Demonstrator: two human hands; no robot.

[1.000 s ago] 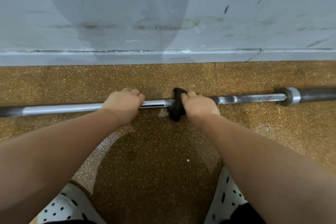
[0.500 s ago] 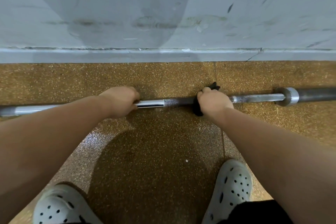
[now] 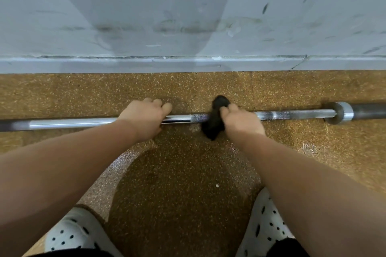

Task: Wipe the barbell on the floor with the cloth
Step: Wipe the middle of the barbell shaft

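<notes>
- Nearest the camera, two white clogs with dark holes stand on the speckled brown floor (image 3: 177, 204): the left clog (image 3: 71, 233) and the right clog (image 3: 265, 229). Each is partly hidden under a bare forearm.
- Between the clogs a dark rounded shadow spreads over the floor.
- Both forearms reach forward and meet the bar side by side, a short gap between the hands.
- The left hand (image 3: 144, 117) grips the smooth shaft directly, with the fingers curled over its top and the knuckles facing the wall (the thumb is out of sight).
- The right hand (image 3: 242, 120) has its fingers curled tightly round a black cloth (image 3: 214, 125), holding it against the bar. The bunched cloth sticks out on the hand's left side, above and below the shaft.
- The barbell (image 3: 292, 115) lies flat on the floor, crossing the whole view from left to right, roughly parallel to the wall. A knurled band shows between the two hands and touches the cloth.
- Far to the right on the bar sits a silver collar (image 3: 342, 112), with the darker sleeve (image 3: 369, 110) running out of view beyond it.
- Past a strip of bare floor comes a grey skirting (image 3: 188, 64), then the scuffed grey wall (image 3: 313, 6), which carries a broad shadow.
</notes>
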